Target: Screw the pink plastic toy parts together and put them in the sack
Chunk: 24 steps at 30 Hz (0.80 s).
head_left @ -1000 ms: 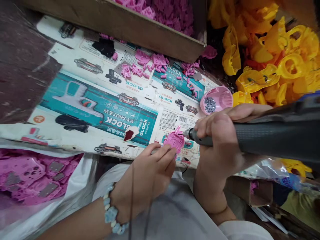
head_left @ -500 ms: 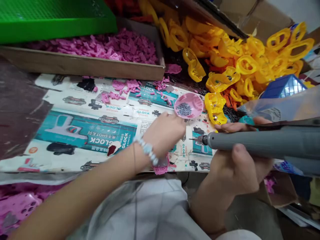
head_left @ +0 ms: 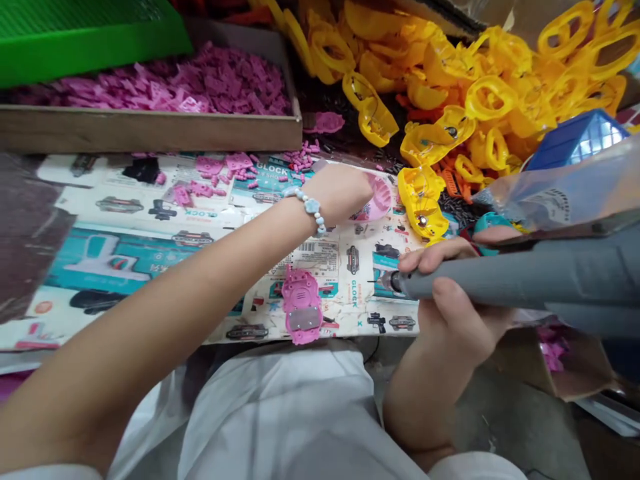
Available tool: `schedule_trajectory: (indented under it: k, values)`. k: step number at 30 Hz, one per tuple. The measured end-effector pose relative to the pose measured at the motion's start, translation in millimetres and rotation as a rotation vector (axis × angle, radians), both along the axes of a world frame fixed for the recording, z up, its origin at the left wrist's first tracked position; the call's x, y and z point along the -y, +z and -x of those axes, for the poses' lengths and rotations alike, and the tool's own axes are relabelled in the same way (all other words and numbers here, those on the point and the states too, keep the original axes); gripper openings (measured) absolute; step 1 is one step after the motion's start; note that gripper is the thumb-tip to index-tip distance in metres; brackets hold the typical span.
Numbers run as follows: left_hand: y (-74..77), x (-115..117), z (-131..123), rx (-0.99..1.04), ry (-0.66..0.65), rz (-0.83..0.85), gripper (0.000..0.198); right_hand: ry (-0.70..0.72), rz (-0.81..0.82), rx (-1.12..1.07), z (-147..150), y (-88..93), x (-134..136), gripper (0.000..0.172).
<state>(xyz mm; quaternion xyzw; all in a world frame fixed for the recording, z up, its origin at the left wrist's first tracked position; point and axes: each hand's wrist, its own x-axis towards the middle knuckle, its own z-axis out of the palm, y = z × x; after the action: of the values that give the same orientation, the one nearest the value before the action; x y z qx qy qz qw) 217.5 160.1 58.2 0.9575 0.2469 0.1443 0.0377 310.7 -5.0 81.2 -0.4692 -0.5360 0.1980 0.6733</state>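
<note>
My left hand (head_left: 345,189) reaches over the near left side of a small pink bowl (head_left: 381,200) and hides most of what lies inside it. Its fingers are out of sight behind the back of the hand. Wrapped round a grey electric screwdriver (head_left: 490,273) is my right hand (head_left: 457,300), with the bit pointing left above the printed cardboard. Between my arms, at the cardboard's front edge, a pink plastic toy housing (head_left: 302,303) lies flat with a grey plate on it.
Behind stands a cardboard tray (head_left: 200,132) full of small pink parts, with a green basket (head_left: 95,47) over it. Yellow shells (head_left: 425,140) are heaped at the back right, near a blue basket (head_left: 575,137). Loose pink pegs (head_left: 301,157) lie beside the bowl.
My left hand has moved forward to the bowl, uncovering the pink housing. The screwdriver in my right hand has shifted slightly left. The whole view has shifted a little.
</note>
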Motion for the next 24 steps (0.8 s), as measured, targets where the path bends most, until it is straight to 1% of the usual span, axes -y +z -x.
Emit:
schedule_trajectory:
  k: [3,6,8,11,15,17,19,22,23,24]
  values:
    - [-4.3,1,5,-0.045,-0.007,-0.033,0.027,-0.028,0.011,-0.051,5,-1.6,-9,0.036]
    - [-10.8,3,10,0.066,0.003,-0.089,0.028,-0.077,-0.012,-0.094,15,-0.4,-14,0.032]
    - [-13.9,4,12,0.132,0.021,-0.112,0.030,-0.076,-0.039,-0.125,23,2.8,-15,0.028]
    - [-17.0,1,12,0.125,0.050,-0.084,0.030,-0.037,-0.060,-0.160,33,6.7,-15,0.025]
    - [-18.7,-2,7,0.147,0.043,-0.001,0.024,0.013,-0.002,-0.146,38,4.5,-15,0.027]
    - [-16.7,2,11,0.224,0.092,0.109,0.019,0.020,-0.011,-0.132,38,2.5,-15,0.026]
    - [-12.6,14,24,0.346,0.150,0.257,0.012,0.015,-0.039,-0.124,38,3.0,-15,0.024]
    - [-6.4,47,57,0.563,0.157,0.578,0.007,0.021,-0.074,-0.112,43,12.7,-9,0.020]
    - [-5.6,60,70,0.633,0.172,0.708,0.006,0.040,-0.084,-0.102,45,18.5,-5,0.019]
    - [-5.8,75,82,0.698,0.215,0.832,0.005,0.073,-0.081,-0.087,47,25.1,0,0.017]
